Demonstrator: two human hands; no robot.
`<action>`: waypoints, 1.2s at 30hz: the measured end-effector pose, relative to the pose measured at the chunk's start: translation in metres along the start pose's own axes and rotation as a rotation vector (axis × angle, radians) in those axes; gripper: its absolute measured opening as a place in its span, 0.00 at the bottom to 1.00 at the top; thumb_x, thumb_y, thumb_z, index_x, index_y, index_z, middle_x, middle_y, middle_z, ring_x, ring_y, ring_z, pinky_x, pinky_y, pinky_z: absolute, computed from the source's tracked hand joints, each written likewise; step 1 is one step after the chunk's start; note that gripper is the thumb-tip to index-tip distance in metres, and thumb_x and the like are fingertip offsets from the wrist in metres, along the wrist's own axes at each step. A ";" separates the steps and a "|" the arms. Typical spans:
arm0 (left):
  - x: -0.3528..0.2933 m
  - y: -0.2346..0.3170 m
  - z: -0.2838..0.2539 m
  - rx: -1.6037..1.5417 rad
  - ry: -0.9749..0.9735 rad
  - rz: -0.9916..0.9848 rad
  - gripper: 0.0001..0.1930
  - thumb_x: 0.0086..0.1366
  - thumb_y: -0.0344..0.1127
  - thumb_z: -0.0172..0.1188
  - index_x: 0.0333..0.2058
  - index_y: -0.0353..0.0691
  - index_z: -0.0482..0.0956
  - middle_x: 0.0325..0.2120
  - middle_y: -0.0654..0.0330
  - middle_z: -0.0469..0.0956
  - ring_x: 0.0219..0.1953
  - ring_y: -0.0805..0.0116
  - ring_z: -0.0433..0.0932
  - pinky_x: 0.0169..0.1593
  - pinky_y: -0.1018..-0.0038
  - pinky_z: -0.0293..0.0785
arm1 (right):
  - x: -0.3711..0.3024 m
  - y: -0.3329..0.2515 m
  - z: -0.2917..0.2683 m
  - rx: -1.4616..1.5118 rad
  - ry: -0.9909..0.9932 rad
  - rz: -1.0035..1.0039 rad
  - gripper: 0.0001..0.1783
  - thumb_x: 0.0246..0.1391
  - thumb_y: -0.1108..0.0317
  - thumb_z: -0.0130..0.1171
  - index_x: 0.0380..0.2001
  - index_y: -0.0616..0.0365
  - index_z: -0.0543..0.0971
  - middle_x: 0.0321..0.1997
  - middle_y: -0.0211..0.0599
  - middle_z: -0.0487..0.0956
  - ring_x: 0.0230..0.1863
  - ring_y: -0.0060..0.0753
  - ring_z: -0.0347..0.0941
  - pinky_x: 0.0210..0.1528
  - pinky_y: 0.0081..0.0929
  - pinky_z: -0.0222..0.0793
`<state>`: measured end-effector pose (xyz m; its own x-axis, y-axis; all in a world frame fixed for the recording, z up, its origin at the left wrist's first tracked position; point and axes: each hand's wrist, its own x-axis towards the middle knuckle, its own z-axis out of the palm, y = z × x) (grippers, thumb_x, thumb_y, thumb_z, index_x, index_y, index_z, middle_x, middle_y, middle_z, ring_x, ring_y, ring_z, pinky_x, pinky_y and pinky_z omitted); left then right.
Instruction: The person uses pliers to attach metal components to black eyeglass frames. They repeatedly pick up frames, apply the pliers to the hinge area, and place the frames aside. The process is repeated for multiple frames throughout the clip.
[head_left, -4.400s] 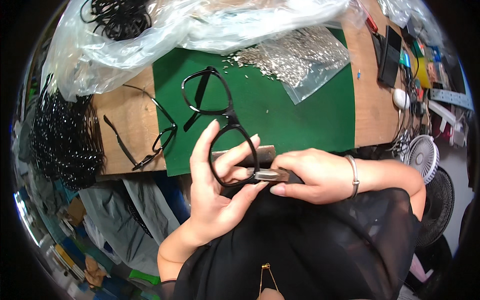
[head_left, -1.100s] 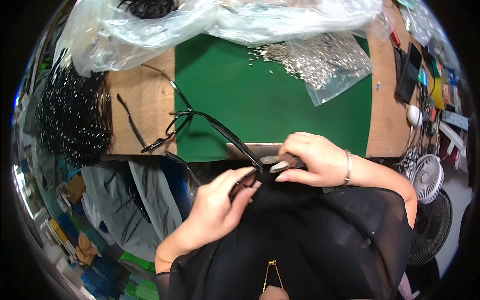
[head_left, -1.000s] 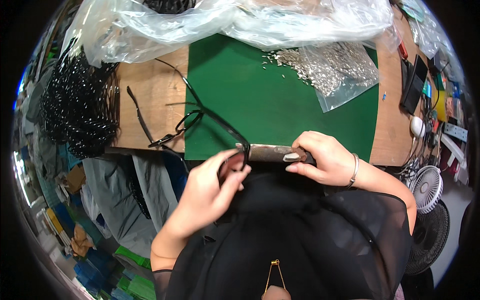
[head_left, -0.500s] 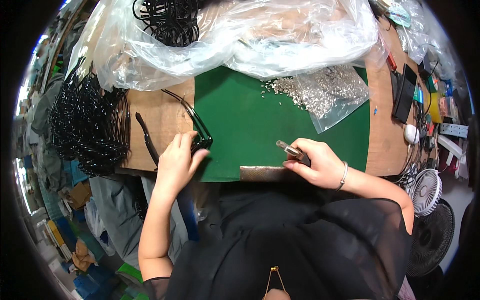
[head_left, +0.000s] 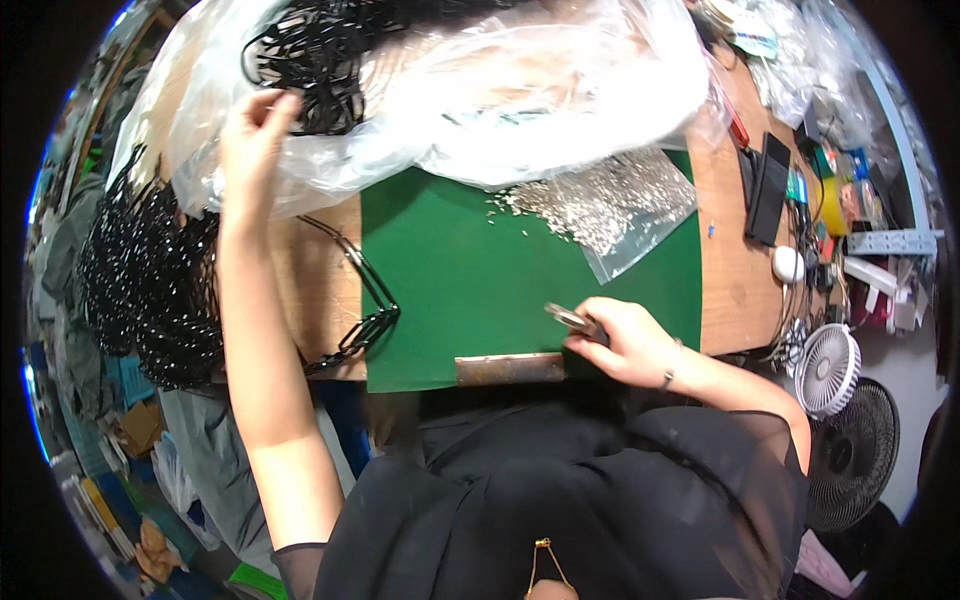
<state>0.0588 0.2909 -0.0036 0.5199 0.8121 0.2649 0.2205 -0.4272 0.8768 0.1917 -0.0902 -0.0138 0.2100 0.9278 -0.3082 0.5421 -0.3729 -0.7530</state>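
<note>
My left hand (head_left: 255, 140) is raised at the back left, at the near edge of a heap of black cords (head_left: 325, 70) on clear plastic. Its fingers are bent with a gap to the thumb, and I see nothing between them. My right hand (head_left: 630, 340) is closed around pliers (head_left: 575, 320), their jaws pointing left over the green mat (head_left: 450, 270). Some bent black cords (head_left: 375, 275) lie across the mat's left edge. A clear bag (head_left: 645, 215) of small silvery pieces lies on the mat, with some pieces spilled out at its left.
A metal plate (head_left: 510, 368) sits at the mat's front edge. More shiny black cords (head_left: 150, 280) hang in a thick bundle at left. Clear plastic sheeting (head_left: 540, 110) covers the back. At right are a phone (head_left: 768, 190), cables and a white fan (head_left: 828, 370).
My left hand has let go of the bent cords by the mat and moved up and away to the cord heap. My right hand still holds the pliers, nearly in place. The view has shifted slightly.
</note>
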 end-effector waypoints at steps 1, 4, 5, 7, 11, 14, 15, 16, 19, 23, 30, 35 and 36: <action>0.004 0.002 -0.005 -0.249 0.041 -0.073 0.13 0.54 0.40 0.61 0.34 0.39 0.75 0.28 0.66 0.74 0.30 0.78 0.69 0.35 0.83 0.64 | 0.003 0.001 0.001 -0.062 0.010 -0.060 0.11 0.45 0.64 0.57 0.28 0.59 0.70 0.26 0.42 0.70 0.28 0.44 0.70 0.31 0.32 0.67; -0.016 0.045 -0.003 -0.929 -0.088 -0.091 0.11 0.60 0.43 0.53 0.34 0.42 0.73 0.36 0.59 0.74 0.38 0.71 0.72 0.46 0.72 0.67 | 0.026 0.009 0.002 -0.301 0.055 -0.284 0.15 0.40 0.67 0.56 0.33 0.60 0.69 0.35 0.43 0.68 0.29 0.43 0.71 0.31 0.35 0.68; -0.020 0.053 -0.005 -1.063 -0.152 -0.084 0.12 0.61 0.43 0.51 0.35 0.41 0.73 0.40 0.55 0.73 0.40 0.68 0.72 0.48 0.68 0.67 | 0.041 0.006 0.001 -0.379 0.134 -0.306 0.16 0.40 0.69 0.56 0.35 0.60 0.68 0.38 0.43 0.68 0.30 0.44 0.71 0.31 0.35 0.69; -0.030 0.067 -0.016 -1.369 -0.389 -0.023 0.15 0.64 0.44 0.45 0.40 0.40 0.73 0.47 0.47 0.68 0.41 0.61 0.74 0.50 0.59 0.68 | 0.073 0.002 0.001 -0.524 0.246 -0.324 0.20 0.41 0.70 0.56 0.40 0.61 0.66 0.43 0.44 0.67 0.30 0.45 0.71 0.30 0.35 0.69; -0.088 0.114 -0.010 -1.179 -0.414 0.120 0.17 0.62 0.42 0.48 0.45 0.36 0.69 0.47 0.47 0.67 0.28 0.69 0.73 0.42 0.66 0.70 | 0.080 0.005 0.010 -0.647 0.235 -0.136 0.25 0.43 0.67 0.55 0.47 0.62 0.65 0.47 0.45 0.67 0.31 0.44 0.71 0.33 0.36 0.68; -0.145 0.128 0.000 -1.049 -0.416 0.027 0.26 0.53 0.37 0.61 0.48 0.32 0.61 0.37 0.47 0.74 0.24 0.69 0.74 0.30 0.73 0.74 | 0.044 0.021 0.017 -0.689 0.224 -0.140 0.29 0.42 0.65 0.54 0.50 0.63 0.63 0.47 0.43 0.66 0.31 0.38 0.70 0.34 0.35 0.65; -0.164 0.132 0.004 -0.912 -0.364 -0.163 0.31 0.50 0.32 0.63 0.50 0.31 0.57 0.36 0.48 0.74 0.25 0.70 0.74 0.31 0.76 0.74 | 0.033 0.020 0.018 -0.642 0.193 -0.148 0.28 0.43 0.65 0.54 0.49 0.63 0.64 0.47 0.44 0.66 0.30 0.39 0.70 0.34 0.34 0.65; -0.180 0.135 0.011 -0.780 -0.332 -0.344 0.37 0.46 0.27 0.65 0.52 0.30 0.53 0.35 0.48 0.74 0.26 0.71 0.75 0.32 0.78 0.73 | 0.021 0.017 0.016 -0.601 0.174 -0.137 0.27 0.43 0.65 0.54 0.48 0.63 0.64 0.46 0.44 0.66 0.30 0.39 0.70 0.34 0.34 0.65; -0.219 0.131 0.040 -0.737 -0.372 -0.468 0.39 0.46 0.18 0.61 0.55 0.31 0.47 0.36 0.49 0.74 0.28 0.73 0.75 0.35 0.81 0.72 | 0.007 0.006 0.004 -0.426 0.171 -0.156 0.23 0.43 0.65 0.56 0.43 0.63 0.66 0.42 0.46 0.67 0.32 0.44 0.71 0.33 0.33 0.68; -0.243 0.127 0.062 -0.742 -0.338 -0.468 0.42 0.49 0.17 0.57 0.58 0.34 0.40 0.36 0.49 0.73 0.28 0.74 0.75 0.33 0.83 0.72 | 0.018 0.008 -0.021 -0.310 0.283 -0.090 0.13 0.42 0.67 0.56 0.32 0.61 0.69 0.30 0.45 0.71 0.31 0.46 0.71 0.33 0.37 0.67; -0.250 0.122 0.058 -0.804 -0.281 -0.347 0.52 0.45 0.17 0.62 0.59 0.42 0.31 0.36 0.50 0.71 0.25 0.78 0.69 0.34 0.82 0.70 | 0.047 0.035 0.006 -0.270 0.293 -0.134 0.08 0.39 0.71 0.56 0.27 0.60 0.71 0.26 0.43 0.71 0.30 0.48 0.70 0.34 0.39 0.66; -0.253 0.113 0.066 -0.848 -0.365 -0.243 0.58 0.39 0.19 0.66 0.59 0.42 0.28 0.41 0.49 0.67 0.26 0.74 0.71 0.37 0.76 0.71 | 0.055 0.028 0.014 -0.397 0.229 -0.164 0.09 0.41 0.69 0.56 0.26 0.60 0.70 0.26 0.41 0.70 0.31 0.44 0.70 0.33 0.38 0.66; -0.254 0.115 0.070 -0.842 -0.359 -0.263 0.58 0.39 0.19 0.65 0.59 0.42 0.27 0.41 0.50 0.66 0.26 0.72 0.72 0.38 0.74 0.72 | 0.056 0.029 0.015 -0.441 0.237 -0.182 0.09 0.41 0.69 0.56 0.26 0.60 0.70 0.26 0.40 0.70 0.31 0.44 0.70 0.33 0.37 0.66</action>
<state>0.0103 0.0080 0.0020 0.7914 0.6112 0.0018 -0.2275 0.2917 0.9291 0.2068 -0.0494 -0.0613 0.2309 0.9728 -0.0168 0.8668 -0.2135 -0.4506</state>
